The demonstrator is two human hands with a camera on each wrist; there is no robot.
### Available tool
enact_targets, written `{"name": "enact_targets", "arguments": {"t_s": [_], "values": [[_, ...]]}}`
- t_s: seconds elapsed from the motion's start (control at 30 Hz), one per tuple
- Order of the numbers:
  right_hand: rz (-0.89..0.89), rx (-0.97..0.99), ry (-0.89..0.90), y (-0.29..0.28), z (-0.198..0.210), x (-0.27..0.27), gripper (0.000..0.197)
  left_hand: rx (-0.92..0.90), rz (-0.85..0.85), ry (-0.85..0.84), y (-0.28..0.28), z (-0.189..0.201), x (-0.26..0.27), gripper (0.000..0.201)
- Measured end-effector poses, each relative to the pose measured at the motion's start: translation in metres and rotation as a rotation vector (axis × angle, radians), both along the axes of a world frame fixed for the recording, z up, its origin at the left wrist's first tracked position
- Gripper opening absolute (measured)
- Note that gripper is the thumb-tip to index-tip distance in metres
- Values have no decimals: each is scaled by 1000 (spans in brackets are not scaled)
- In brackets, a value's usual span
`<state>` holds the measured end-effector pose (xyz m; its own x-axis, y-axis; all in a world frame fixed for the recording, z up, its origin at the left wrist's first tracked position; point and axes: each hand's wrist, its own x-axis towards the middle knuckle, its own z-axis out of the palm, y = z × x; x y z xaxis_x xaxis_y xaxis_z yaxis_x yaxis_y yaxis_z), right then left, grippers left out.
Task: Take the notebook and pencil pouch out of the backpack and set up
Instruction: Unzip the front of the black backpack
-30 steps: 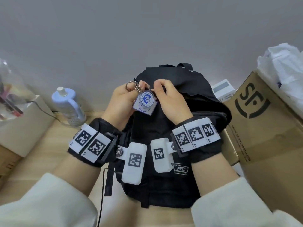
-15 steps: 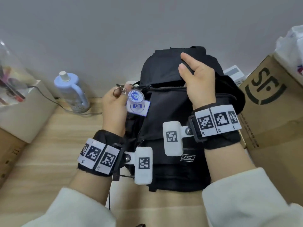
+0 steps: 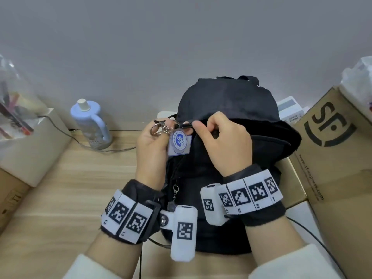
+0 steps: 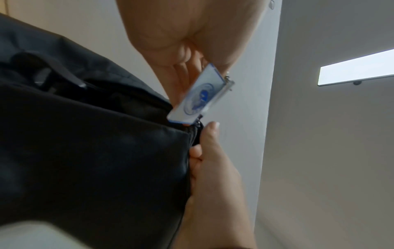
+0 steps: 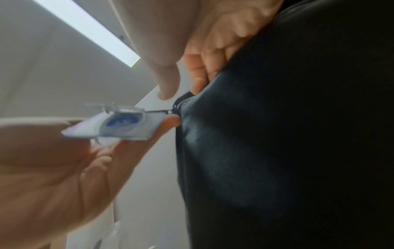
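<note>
A black backpack (image 3: 227,101) stands on the wooden table (image 3: 60,188), its top flap folded toward me. My left hand (image 3: 167,128) holds the metal ring and chain of a blue-and-white keychain tag (image 3: 179,140) that hangs from the zipper pull. My right hand (image 3: 194,124) pinches the black fabric at the zipper's end, right beside the tag. The left wrist view shows the tag (image 4: 198,96) against the backpack (image 4: 95,143). In the right wrist view the tag (image 5: 121,126) is blurred beside the backpack (image 5: 287,134). No notebook or pencil pouch shows.
A pale blue bottle (image 3: 90,121) stands at the back left with a cable (image 3: 112,150) beside it. A white box (image 3: 30,141) sits at the far left. A large cardboard box (image 3: 332,148) fills the right side, and a small white box (image 3: 289,109) lies behind the backpack.
My right hand has left the top of the backpack, where it lay flat, and now pinches the zipper end by the tag. My left hand still holds the keychain.
</note>
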<state>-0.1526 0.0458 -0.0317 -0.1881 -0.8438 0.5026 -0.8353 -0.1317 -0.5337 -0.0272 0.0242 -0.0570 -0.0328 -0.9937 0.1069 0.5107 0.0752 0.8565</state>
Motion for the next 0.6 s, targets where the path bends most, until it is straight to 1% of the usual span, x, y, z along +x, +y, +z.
{"name": "enact_targets", "arguments": {"t_s": [0.03, 0.07, 0.1, 0.13, 0.17, 0.2, 0.27, 0.33, 0.37, 0.4, 0.47, 0.5, 0.53, 0.6], "values": [[-28, 85, 22, -2, 2, -1, 37, -13, -43, 48, 0, -4, -1, 21], [-54, 167, 44, -3, 4, -1, 37, -17, -89, 91, 2, -4, -1, 12], [-64, 227, 59, -5, 5, -2, 37, -22, -116, 112, 3, -6, -1, 13], [-55, 271, 50, -6, 6, -3, 36, -17, -140, 122, 3, -8, -1, 20], [-34, 302, 12, -8, 6, -4, 37, -13, -155, 129, 3, -11, -1, 22], [-7, 312, -46, -10, 5, -5, 39, 2, -152, 131, 3, -13, 0, 19], [40, 285, -158, -14, 3, -8, 40, 34, -148, 108, 6, -19, -2, 11], [86, 241, -257, -17, 1, -11, 33, 105, -144, 74, 8, -23, -6, 6], [107, 214, -313, -19, 0, -12, 30, 136, -135, 43, 8, -26, -7, 13], [118, 181, -376, -20, -1, -13, 32, 161, -133, 3, 7, -28, -8, 23], [114, 102, -471, -21, -1, -15, 45, 174, -108, -91, 5, -28, -9, 33], [104, 64, -482, -22, 1, -16, 51, 158, -79, -134, 4, -28, -10, 36], [91, 37, -477, -22, 3, -16, 55, 132, -43, -174, 3, -27, -9, 36], [60, -7, -445, -23, 6, -17, 59, 47, 29, -226, 2, -23, -9, 28]]}}
